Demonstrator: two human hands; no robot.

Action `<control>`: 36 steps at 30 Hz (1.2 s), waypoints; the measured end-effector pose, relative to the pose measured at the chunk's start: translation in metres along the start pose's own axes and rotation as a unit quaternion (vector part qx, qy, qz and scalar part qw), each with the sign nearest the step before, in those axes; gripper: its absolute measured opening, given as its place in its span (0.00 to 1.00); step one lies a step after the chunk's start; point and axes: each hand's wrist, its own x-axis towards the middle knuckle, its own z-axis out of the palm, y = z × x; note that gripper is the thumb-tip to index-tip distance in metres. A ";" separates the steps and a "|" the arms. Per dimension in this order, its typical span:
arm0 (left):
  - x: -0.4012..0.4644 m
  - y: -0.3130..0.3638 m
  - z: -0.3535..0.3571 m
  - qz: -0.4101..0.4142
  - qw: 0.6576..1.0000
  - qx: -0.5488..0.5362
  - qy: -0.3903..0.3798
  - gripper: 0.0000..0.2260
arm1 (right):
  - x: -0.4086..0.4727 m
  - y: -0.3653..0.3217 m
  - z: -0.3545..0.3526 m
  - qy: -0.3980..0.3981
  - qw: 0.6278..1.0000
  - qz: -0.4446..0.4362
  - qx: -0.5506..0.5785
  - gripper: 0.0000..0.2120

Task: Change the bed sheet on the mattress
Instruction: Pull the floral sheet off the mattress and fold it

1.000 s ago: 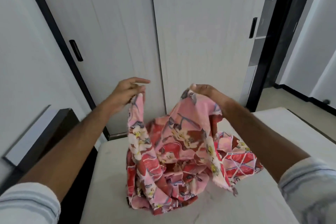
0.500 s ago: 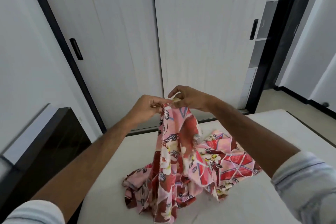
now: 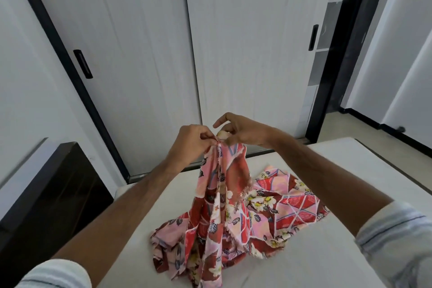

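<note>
A pink and red flowered bed sheet (image 3: 224, 212) hangs bunched from my two hands, its lower part heaped on the bare off-white mattress (image 3: 327, 259). My left hand (image 3: 191, 140) pinches the sheet's top edge between thumb and fingers. My right hand (image 3: 240, 131) pinches the same edge right beside it, forefinger raised. Both hands meet above the mattress's far end.
White sliding wardrobe doors (image 3: 233, 42) with black handles stand straight ahead. A dark headboard or bed frame (image 3: 53, 196) runs along the left of the mattress. At the right, an open doorway (image 3: 346, 112) shows tiled floor.
My hands, held apart with the sheet spread between them a second ago, have come together at one point of its edge. The sheet now hangs as a narrow bunch.
</note>
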 end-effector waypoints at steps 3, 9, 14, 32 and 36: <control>0.001 -0.005 0.006 0.021 0.999 0.033 0.004 0.07 | -0.005 0.010 -0.001 -0.009 0.999 -0.007 0.035 0.26; 0.000 -0.004 0.018 0.038 0.999 0.011 -0.014 0.08 | -0.017 0.024 -0.003 0.017 0.993 0.001 0.115 0.23; 0.004 -0.006 0.014 0.009 1.000 0.000 0.011 0.06 | -0.023 0.045 -0.014 0.131 0.990 0.044 -0.001 0.13; -0.007 -0.023 0.006 0.027 0.990 -0.096 0.098 0.05 | -0.024 0.035 -0.015 0.168 0.843 -0.166 0.484 0.07; -0.013 -0.027 0.002 0.057 0.987 -0.088 0.122 0.01 | -0.016 0.023 -0.029 0.175 0.911 -0.100 0.360 0.08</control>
